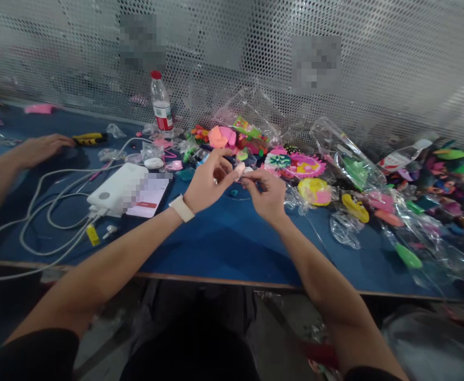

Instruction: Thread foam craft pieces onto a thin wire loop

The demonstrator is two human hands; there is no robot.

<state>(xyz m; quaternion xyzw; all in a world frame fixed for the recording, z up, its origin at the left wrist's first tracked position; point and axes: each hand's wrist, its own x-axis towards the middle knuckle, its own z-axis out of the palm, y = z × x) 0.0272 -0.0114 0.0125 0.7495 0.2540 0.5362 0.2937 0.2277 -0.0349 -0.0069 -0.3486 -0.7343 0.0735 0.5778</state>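
Note:
Over the middle of the blue table, my left hand (210, 179) pinches a small pale pink lump (240, 168) between thumb and fingertips; its kind is too small to make out. Close against it, my right hand (267, 191) has thumb and fingers pressed together on a small whitish piece (248, 170). Whether the two pieces are joined I cannot tell. Just behind my fingers lie orange and pink soft pieces (221, 137) and a colourful heap with clear plastic film (256, 114).
To the left are a white power bank (115, 188) with looping cables, a phone (150, 196) and an earbud (110, 230). A bottle (161, 106) stands by the perforated metal panel. Another person's hand (43, 151) rests near yellow-black pliers (90, 138). Colourful pieces and wrappers (415, 211) cover the right side.

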